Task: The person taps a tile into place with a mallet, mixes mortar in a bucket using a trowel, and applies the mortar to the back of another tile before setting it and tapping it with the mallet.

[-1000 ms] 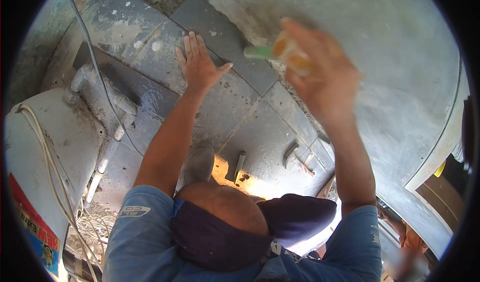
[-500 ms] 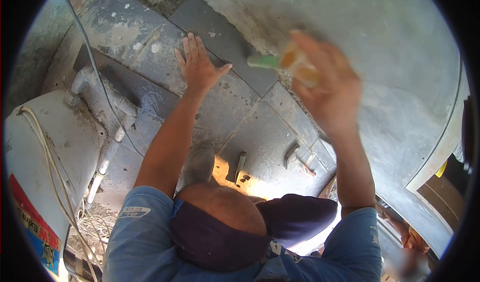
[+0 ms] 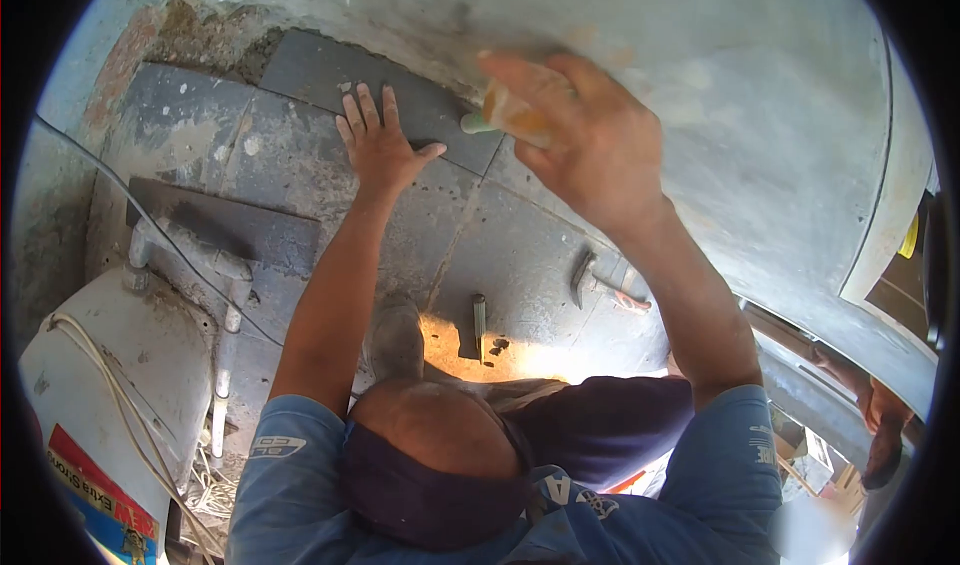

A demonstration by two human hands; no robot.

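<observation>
Up close, the right hand (image 3: 595, 155) clamps a blurred green-tipped tool (image 3: 508, 117) pointing leftward to the dark tile (image 3: 428, 115); nearer that tile, the left hand (image 3: 382, 155) splays over its edge, the tile's length following the grey wall (image 3: 730, 155)

"NEW Extra Stron" on container label (image 3: 105, 495), "A" on shirt (image 3: 640, 530)

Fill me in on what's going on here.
The person's left hand is spread palm-down across the near edge of a dark gray floor tile. The right hand grips a motion-blurred, green-ended tool, its tip by the tile's right end; whether it touches cannot be told. A hammer lies nearby on the tiled floor.
</observation>
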